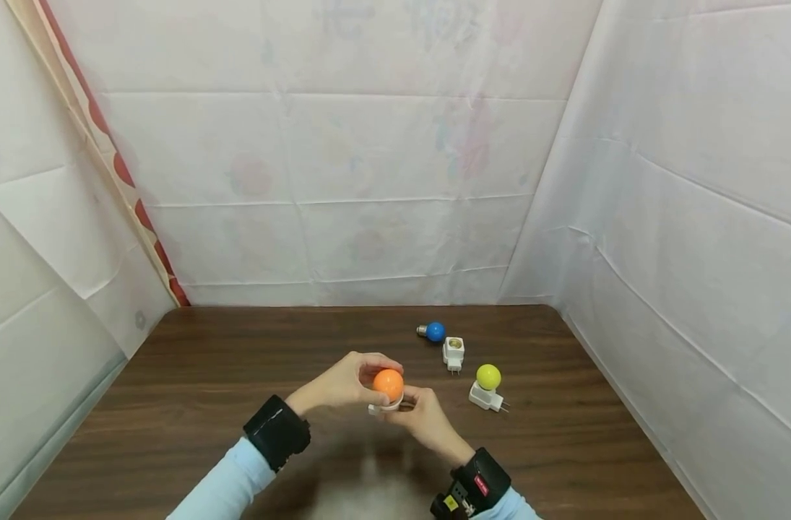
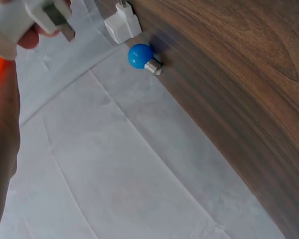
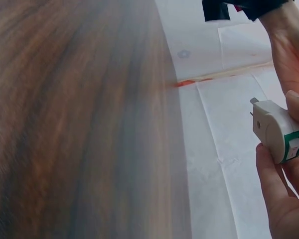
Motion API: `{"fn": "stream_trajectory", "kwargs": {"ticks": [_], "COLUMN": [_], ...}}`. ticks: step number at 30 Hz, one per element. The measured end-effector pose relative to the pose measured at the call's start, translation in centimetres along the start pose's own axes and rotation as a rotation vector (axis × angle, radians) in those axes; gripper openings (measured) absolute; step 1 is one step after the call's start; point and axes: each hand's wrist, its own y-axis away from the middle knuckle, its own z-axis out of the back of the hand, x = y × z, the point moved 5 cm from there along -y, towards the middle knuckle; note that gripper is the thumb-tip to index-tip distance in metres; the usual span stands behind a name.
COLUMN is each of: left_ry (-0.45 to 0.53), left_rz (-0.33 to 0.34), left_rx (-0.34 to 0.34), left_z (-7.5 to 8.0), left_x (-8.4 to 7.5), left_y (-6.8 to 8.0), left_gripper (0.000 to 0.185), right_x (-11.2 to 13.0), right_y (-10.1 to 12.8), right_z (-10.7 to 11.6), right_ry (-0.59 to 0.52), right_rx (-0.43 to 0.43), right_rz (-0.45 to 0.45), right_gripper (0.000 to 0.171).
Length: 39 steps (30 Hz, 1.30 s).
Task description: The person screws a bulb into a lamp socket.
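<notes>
My left hand (image 1: pixel 351 380) pinches an orange light bulb (image 1: pixel 388 384) between thumb and fingers, above the table. Just under the bulb, my right hand (image 1: pixel 426 417) grips a white plug-in lamp socket (image 3: pixel 274 130). Metal prongs and a small green-edged switch show on that socket in the right wrist view. Bulb and socket are together, the bulb sitting at the socket's mouth; how far it is screwed in cannot be seen. In the left wrist view the socket is blurred, and only an edge of the orange bulb shows.
On the dark wooden table (image 1: pixel 239 339), right of the hands, lie a blue bulb (image 1: pixel 435 331), a white socket (image 1: pixel 454 352) with its mouth upward, and another white socket (image 1: pixel 484 396) bearing a yellow-green bulb (image 1: pixel 488 376). White sheets (image 1: pixel 369 159) hang around the table.
</notes>
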Motion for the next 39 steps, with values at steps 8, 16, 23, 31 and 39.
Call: {"fn": "stream_trajectory", "kwargs": {"ticks": [8,16,23,31,39], "left_ry": [-0.151,-0.274,-0.331,-0.404,-0.340], "left_rz": [-0.059,0.026,0.067,0.074,0.082], "left_rx": [-0.262,-0.499,-0.595,-0.655,-0.604], "left_z": [-0.4,-0.8,-1.3,-1.1,0.6], "left_x": [-0.8,-1.2,-1.5,-1.4,-0.2], "left_y": [0.3,0.7,0.9,1.2,0.4], "left_gripper": [0.060,0.057,0.058,0.052,0.049], "right_x": [0.3,0.2,0.4,0.5,0.1], "right_y": [-0.2,-0.5,-0.6,-1.1,-2.6], "right_z": [0.8,0.8,1.0,0.6,0.3], "right_ry": [0.002,-0.007,0.073,0.088,0.070], "right_rx": [-0.040,-0.056,-0.069,-0.065,-0.045], "right_rz": [0.012,0.015,0.012,0.017,-0.001], "right_gripper": [0.027,0.026,0.027,0.025,0.026]}}
